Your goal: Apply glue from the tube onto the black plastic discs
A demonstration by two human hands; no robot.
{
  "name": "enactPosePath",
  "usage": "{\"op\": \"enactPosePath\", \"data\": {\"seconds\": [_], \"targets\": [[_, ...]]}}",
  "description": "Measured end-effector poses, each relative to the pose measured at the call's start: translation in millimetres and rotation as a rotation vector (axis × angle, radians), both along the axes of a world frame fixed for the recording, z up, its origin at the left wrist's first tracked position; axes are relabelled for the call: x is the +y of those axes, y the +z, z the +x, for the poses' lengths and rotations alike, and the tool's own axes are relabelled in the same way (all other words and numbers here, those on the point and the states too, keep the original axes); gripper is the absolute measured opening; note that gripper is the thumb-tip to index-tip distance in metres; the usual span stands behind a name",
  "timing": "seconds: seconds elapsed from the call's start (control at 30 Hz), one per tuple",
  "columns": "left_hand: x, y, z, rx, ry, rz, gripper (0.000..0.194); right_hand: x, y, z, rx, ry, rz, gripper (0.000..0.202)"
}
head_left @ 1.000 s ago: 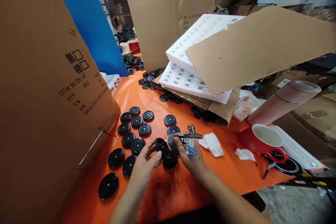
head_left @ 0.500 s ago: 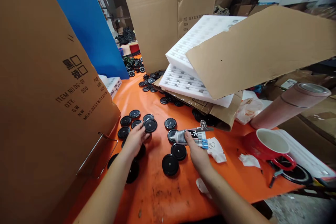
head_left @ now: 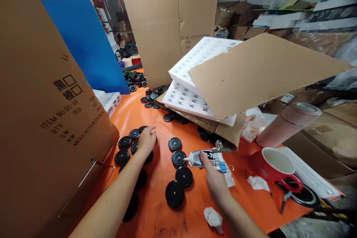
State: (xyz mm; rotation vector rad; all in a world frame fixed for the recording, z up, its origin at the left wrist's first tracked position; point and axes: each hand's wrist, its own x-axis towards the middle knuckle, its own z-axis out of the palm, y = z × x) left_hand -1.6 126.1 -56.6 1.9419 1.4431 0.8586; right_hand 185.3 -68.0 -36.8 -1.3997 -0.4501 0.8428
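My left hand [head_left: 147, 142] is over the cluster of black discs on the left, beside a black disc [head_left: 143, 129] at its far end. Its fingertips are mostly hidden, so I cannot make out whether a disc is in them. In my right hand [head_left: 213, 176] is a glue tube [head_left: 196, 159] marked with "-70", lying level with its nozzle pointing left. The nozzle tip is at the edge of a black disc [head_left: 178, 158] in the middle row. Clamped on the tube are a metal bulldog clip [head_left: 220, 146] and a blue binder clip [head_left: 222, 167].
An orange-covered table [head_left: 156, 215] carries everything. A tall cardboard box [head_left: 33, 119] stands left with a bent wire stand [head_left: 80, 186]. White foam trays [head_left: 186, 98] lie under a cardboard sheet [head_left: 251, 78]. A red mug [head_left: 262, 167], pink flask [head_left: 288, 124] and crumpled tissue [head_left: 213, 218] are on the right.
My left hand has moved left to the disc cluster, and the disc it held is no longer plainly visible in it. My right hand keeps the glue tube nearly in place. The view has tilted up.
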Motion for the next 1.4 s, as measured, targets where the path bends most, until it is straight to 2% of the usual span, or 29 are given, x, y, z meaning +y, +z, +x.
{"op": "enactPosePath", "data": {"seconds": [0.1, 0.17, 0.3, 0.4, 0.47, 0.6, 0.77, 0.87, 0.93, 1.13, 1.4], "targets": [[-25.6, -8.6, 30.1, -0.032, -0.232, -0.095, 0.032, 3.2, -4.1, -0.3, 0.022, 0.014, -0.016, 0.038], [-35.9, -12.9, 45.0, -0.06, -0.282, -0.155, 0.034, 3.6, -6.4, -1.3, 0.014, 0.017, -0.03, 0.039], [-40.3, -14.0, 49.1, -0.132, -0.218, -0.261, 0.03, -0.1, -6.7, -4.1, -0.004, 0.037, -0.037, 0.041], [-45.0, -9.5, 36.2, -0.212, -0.14, -0.367, 0.017, -2.8, -2.0, -7.9, 0.0, 0.077, -0.048, 0.04], [-55.4, -4.6, 25.7, -0.295, -0.068, -0.448, 0.015, -3.3, 2.7, -11.9, 0.022, 0.1, -0.046, 0.04], [-95.5, 9.5, 9.4, -0.538, 0.046, -0.636, 0.023, -2.0, 10.3, -23.0, 0.155, 0.162, 0.001, 0.041], [-152.1, 28.7, 1.7, -0.847, 0.069, -0.884, 0.041, -1.8, 14.1, -37.8, 0.229, 0.229, -0.036, 0.045], [-172.8, 35.8, 0.6, -1.083, 0.08, -1.041, 0.037, -3.4, 16.3, -45.8, 0.195, 0.269, -0.022, 0.044], [-180.9, 39.4, -0.2, -1.147, 0.1, -1.052, 0.032, -5.0, 17.8, -50.1, 0.144, 0.296, 0.003, 0.041], [-190.2, 47.0, -4.6, -1.125, 0.164, -1.033, 0.033, -8.8, 21.8, -57.3, 0.021, 0.356, 0.053, 0.037], [-192.1, 38.9, -8.7, -1.1, 0.135, -0.991, 0.037, -10.2, 14.9, -60.2, -0.059, 0.41, 0.075, 0.039]]}}
